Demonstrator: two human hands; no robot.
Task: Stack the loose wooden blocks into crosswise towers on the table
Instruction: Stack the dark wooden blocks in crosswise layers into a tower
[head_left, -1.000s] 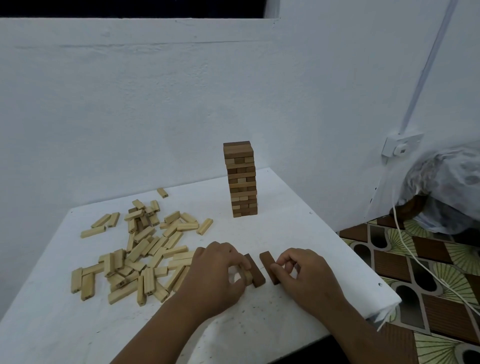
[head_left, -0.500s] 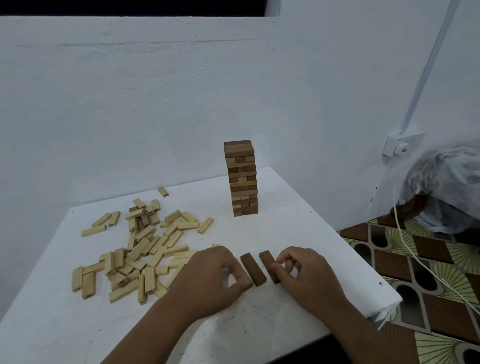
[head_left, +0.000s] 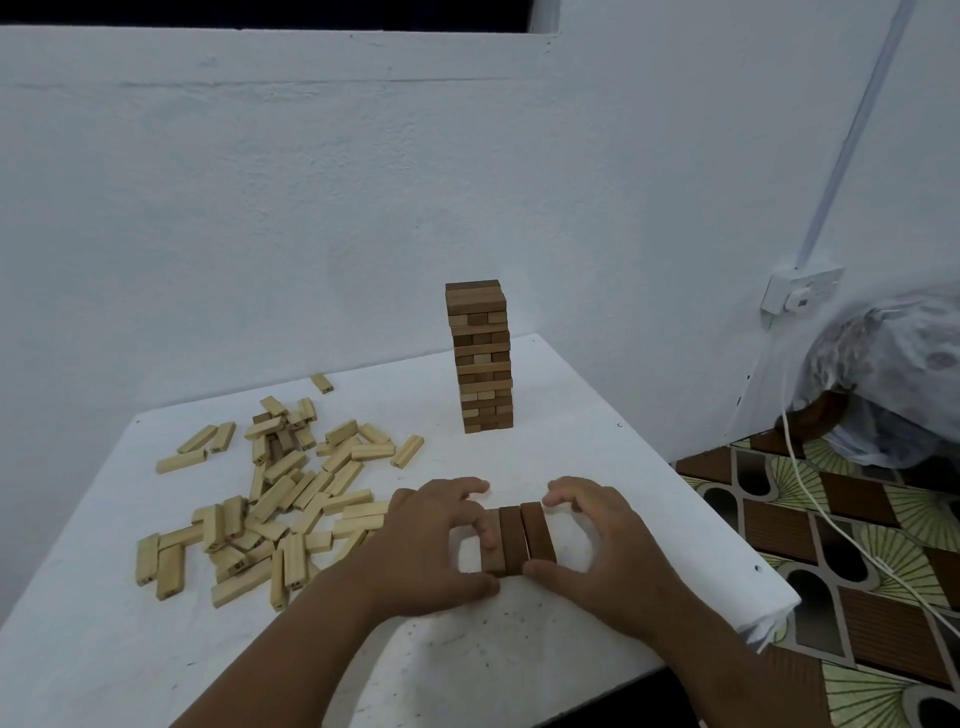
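Three dark brown blocks (head_left: 522, 538) lie side by side on the white table (head_left: 519, 639), near its front. My left hand (head_left: 434, 545) presses against the row's left side, fingers over the leftmost block. My right hand (head_left: 605, 545) cups the right side, thumb at the near end and fingers at the far end. A finished crosswise tower (head_left: 480, 358) of brown and light blocks stands at the back. A heap of loose light blocks (head_left: 270, 499) lies at the left.
The table's right edge (head_left: 727, 525) drops off to a patterned floor (head_left: 857, 545) with a white cable (head_left: 821, 519). A plastic-covered bundle (head_left: 888, 384) sits at the far right under a wall socket (head_left: 800, 291). A white wall stands just behind the table.
The dark blocks lay apart and slanted before; both hands have pushed them together into a straight row of three. My left hand has moved onto the row's left side.
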